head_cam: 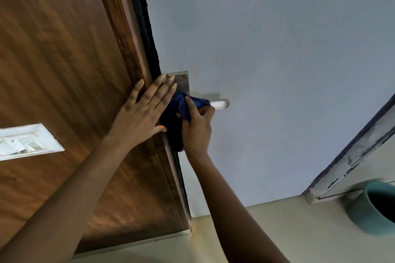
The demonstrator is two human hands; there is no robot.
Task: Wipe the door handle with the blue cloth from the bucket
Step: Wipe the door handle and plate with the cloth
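Outstretched, the left hand (139, 117) lies flat, fingers spread, across the brown wooden door frame (64, 49) at the pale blue door's (277, 49) edge; the right hand (197, 128) clamps a bunched dark blue cloth (171, 113) around the silver lever door handle (221, 104), beneath its steel backplate (181, 83).
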